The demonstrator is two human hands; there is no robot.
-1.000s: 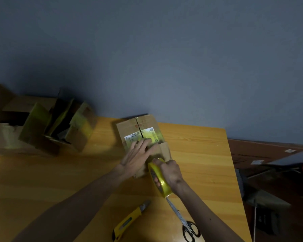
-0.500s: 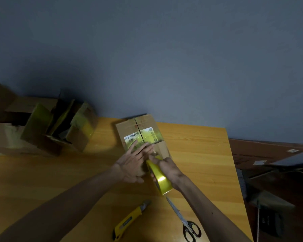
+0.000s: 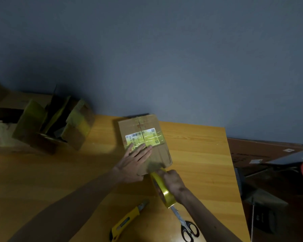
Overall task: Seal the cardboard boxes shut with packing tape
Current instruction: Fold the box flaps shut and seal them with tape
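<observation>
A white and yellow shipping label point(image 3: 142, 138) is stuck across the top seam of the cardboard box point(image 3: 143, 126); a barcode point(image 3: 136, 135) is printed along its far edge, digits that seem to read "015" are set sideways at its left end, and a small square code point(image 3: 152, 131) sits at its far right corner, while the finer print cannot be read. Nearer than the box, a dark strip with illegible print is borne by the yellow utility knife point(image 3: 125, 222). Well to the right of the box, two pale stickers point(image 3: 288, 150) are seen on a flat cardboard sheet point(image 3: 262, 151), too small to be read.
</observation>
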